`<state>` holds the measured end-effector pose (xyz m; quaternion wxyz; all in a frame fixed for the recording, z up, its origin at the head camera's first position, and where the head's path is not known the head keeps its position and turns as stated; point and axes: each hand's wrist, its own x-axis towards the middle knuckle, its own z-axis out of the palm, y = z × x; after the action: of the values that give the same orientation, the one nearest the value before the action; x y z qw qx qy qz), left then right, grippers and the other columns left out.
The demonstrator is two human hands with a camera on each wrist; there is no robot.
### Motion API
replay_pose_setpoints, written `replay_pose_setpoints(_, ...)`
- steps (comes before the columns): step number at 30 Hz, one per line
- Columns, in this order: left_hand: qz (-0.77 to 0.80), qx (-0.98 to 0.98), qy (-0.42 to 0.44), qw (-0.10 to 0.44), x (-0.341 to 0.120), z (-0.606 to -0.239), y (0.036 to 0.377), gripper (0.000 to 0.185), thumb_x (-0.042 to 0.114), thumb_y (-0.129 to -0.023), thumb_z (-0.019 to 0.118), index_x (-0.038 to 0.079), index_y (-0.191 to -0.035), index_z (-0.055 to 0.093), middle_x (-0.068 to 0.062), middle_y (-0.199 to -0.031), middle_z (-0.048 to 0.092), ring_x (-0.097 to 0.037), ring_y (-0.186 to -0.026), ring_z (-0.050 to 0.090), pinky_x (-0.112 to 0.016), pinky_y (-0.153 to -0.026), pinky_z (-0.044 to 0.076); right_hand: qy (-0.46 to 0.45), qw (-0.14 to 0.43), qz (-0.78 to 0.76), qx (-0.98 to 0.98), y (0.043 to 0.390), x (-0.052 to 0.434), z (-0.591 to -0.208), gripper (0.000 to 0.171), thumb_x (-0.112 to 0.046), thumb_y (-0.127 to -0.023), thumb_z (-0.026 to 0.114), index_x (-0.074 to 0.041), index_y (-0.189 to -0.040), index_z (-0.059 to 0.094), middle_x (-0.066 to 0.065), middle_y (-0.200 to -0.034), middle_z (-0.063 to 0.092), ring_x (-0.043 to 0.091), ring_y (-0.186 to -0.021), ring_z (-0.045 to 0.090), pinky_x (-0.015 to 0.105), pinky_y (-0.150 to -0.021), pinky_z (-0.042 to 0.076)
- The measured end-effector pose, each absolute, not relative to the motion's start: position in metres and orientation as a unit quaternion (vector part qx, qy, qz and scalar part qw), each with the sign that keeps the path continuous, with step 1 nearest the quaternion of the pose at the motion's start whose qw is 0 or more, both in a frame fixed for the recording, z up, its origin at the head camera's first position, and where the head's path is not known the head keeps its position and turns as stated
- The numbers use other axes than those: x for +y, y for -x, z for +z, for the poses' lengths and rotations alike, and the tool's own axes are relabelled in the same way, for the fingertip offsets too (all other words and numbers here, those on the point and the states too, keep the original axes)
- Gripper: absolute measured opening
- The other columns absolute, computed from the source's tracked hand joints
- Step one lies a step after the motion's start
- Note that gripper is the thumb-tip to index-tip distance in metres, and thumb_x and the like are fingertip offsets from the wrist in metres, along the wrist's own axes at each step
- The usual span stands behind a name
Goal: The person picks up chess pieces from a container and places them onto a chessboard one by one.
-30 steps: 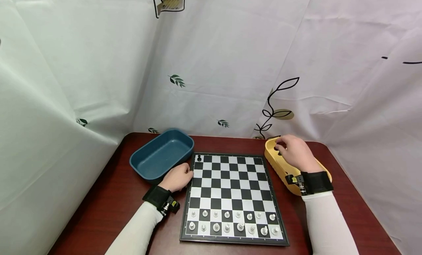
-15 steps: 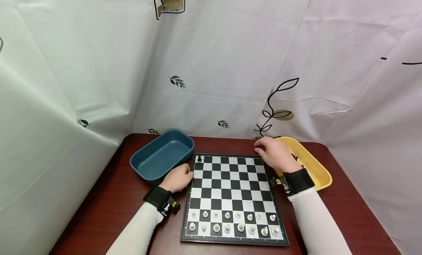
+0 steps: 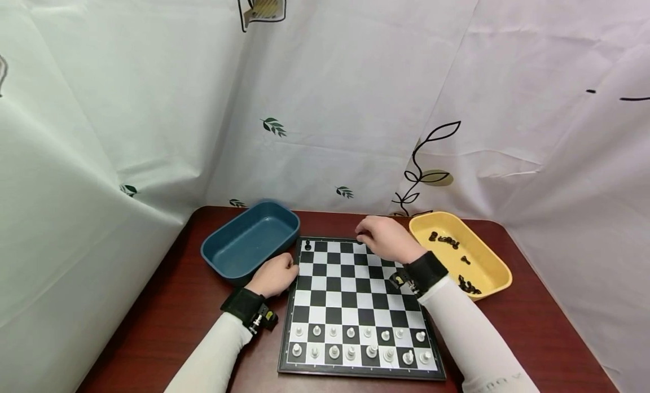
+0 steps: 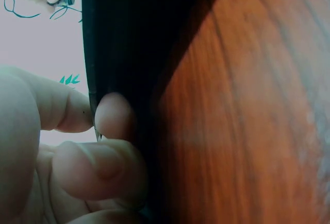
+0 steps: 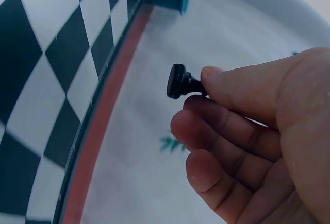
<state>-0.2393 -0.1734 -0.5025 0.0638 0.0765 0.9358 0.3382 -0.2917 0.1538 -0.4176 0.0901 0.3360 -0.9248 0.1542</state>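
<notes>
A chessboard [image 3: 355, 291] lies on the dark red table, with white pieces [image 3: 358, 345] on its two near rows and one black piece [image 3: 307, 245] on the far left corner square. My right hand [image 3: 378, 238] hovers over the board's far edge and pinches a small black chess piece [image 5: 181, 83] between thumb and forefinger. My left hand [image 3: 276, 273] rests at the board's left edge, its fingertips [image 4: 114, 117] pressed against the black rim [image 4: 116, 54].
A dark blue tub [image 3: 250, 238] stands at the far left of the board. A yellow tray [image 3: 495, 269] holding several black pieces [image 3: 447, 240] sits at the far right. White printed sheets hang close behind and on both sides.
My right hand has come out of the yellow tray and travelled left over the board's far edge, carrying a black piece. The left hand has stayed put.
</notes>
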Motion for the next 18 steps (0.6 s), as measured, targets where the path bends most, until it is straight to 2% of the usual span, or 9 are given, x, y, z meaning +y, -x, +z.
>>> replay_pose_setpoints(9, 0.337, 0.936, -0.073, 0.069, -0.172, -0.501, 0.238, 0.025, 0.028, -0.109, 0.056, 0.015, -0.088, 0.059, -0.001, -0.062, 0.061, -0.021, -0.047, 0.057, -0.037, -0.05, 0.045, -0.343, 0.045, 0.135, -0.928, 0.308, 0.13, -0.432, 0.012, -0.016, -0.106, 0.078, -0.012, -0.116, 0.081, 0.002, -0.111, 0.078, 0.02, -0.101, 0.074, 0.043, -0.092, 0.059)
replay_pose_setpoints(18, 0.336, 0.937, -0.071, 0.067, -0.173, -0.501, 0.239, 0.025, 0.027, -0.109, 0.056, 0.014, -0.088, 0.059, -0.002, -0.062, 0.059, -0.021, -0.046, 0.056, -0.037, -0.05, 0.044, -0.364, 0.039, 0.105, -0.925, 0.313, 0.111, -0.438, 0.011, -0.017, -0.104, 0.08, -0.014, -0.114, 0.082, 0.001, -0.109, 0.078, 0.019, -0.099, 0.074, 0.041, -0.091, 0.06)
